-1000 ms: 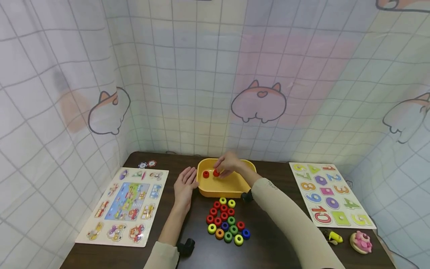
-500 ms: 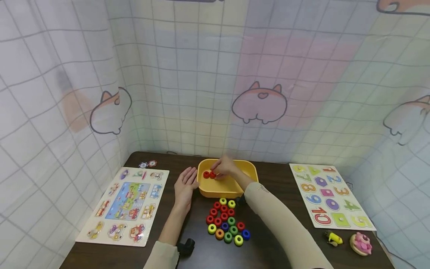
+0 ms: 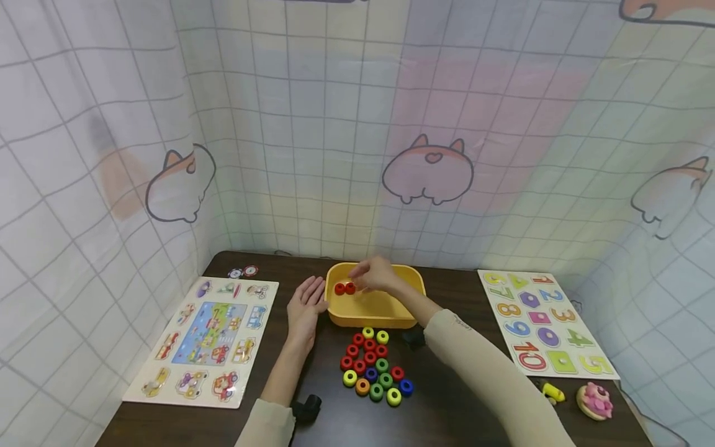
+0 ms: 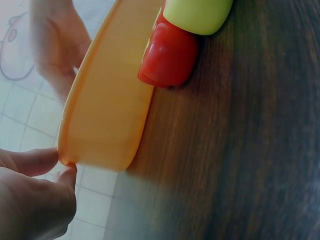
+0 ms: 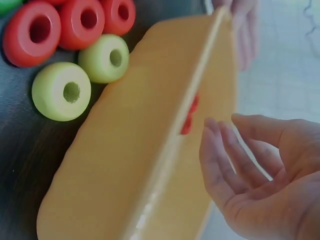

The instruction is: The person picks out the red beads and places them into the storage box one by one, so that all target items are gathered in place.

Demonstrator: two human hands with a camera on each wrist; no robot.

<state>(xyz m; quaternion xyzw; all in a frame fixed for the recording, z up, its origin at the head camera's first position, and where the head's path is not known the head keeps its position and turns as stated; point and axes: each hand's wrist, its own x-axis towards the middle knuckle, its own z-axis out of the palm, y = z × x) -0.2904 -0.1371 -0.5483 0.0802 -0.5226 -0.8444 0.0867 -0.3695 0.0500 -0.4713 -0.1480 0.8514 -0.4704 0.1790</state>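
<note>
My left hand (image 3: 304,313) is at the left end of a yellow plastic tray (image 3: 371,321). In the left wrist view, thumb and a finger pinch the corner of its rim. My right hand (image 3: 375,274) hovers over the inside of the tray, and the right wrist view shows its thumb and fingers apart with nothing between them. Two red rings (image 3: 344,288) lie side by side inside the tray near its left end, just left of the right fingertips. In front of the tray several coloured rings (image 3: 370,358) in red, yellow, green, blue and orange lie grouped on the table.
A vehicle picture puzzle board (image 3: 202,341) lies at the left, and a number puzzle board (image 3: 547,326) at the right. Two poker chips (image 3: 243,272) are at the back left. A yellow toy (image 3: 553,392) and a pink figure (image 3: 594,401) sit at the front right. A curtain (image 3: 346,155) hangs behind.
My right hand has moved the second red ring leftward until it sat beside the first, then let it go and drawn slightly back. The left hand has stayed at the tray.
</note>
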